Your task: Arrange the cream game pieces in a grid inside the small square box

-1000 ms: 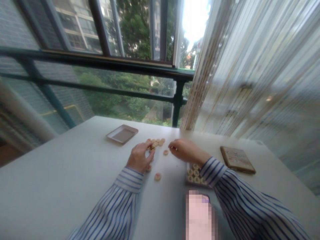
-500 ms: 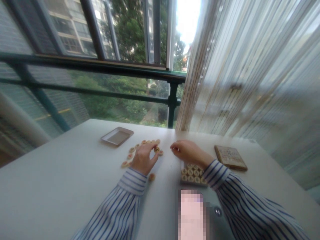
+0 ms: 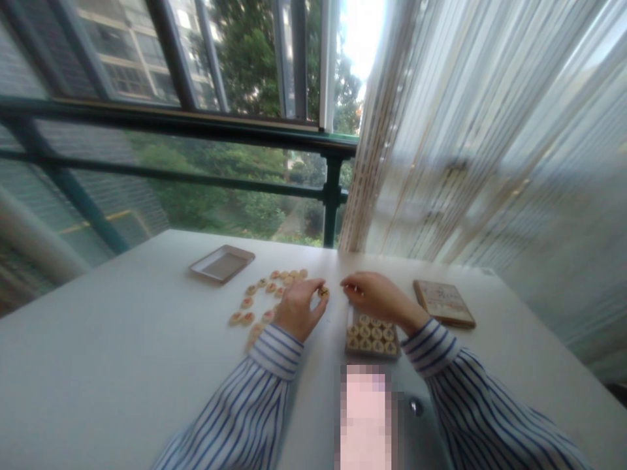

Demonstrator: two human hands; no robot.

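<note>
Between the thumb and index finger of my left hand (image 3: 298, 307) is a round wooden Chinese chess piece (image 3: 323, 292), its dark marking turned toward me. Loose pieces (image 3: 246, 303) with red or dark characters lie around and partly under that hand. My right hand (image 3: 375, 295) is closed, fingertips pressed together, just right of the held piece; whatever it may hold is hidden. Below it stands a box (image 3: 375, 356) with rows of similar pieces (image 3: 376, 333), its far part covered by the hand and wrist.
A shallow, tray-like lid (image 3: 196, 271) lies at the back left of the white table (image 3: 122, 326). On the right is a flat wooden box or board (image 3: 445, 303). Behind the table are a green railing (image 3: 220, 183) and a sheer curtain (image 3: 465, 163).
My left hand has moved right with the chess piece, closer to my right hand, uncovering more loose pieces. My right hand stays closed above the box. The view has shifted slightly.
</note>
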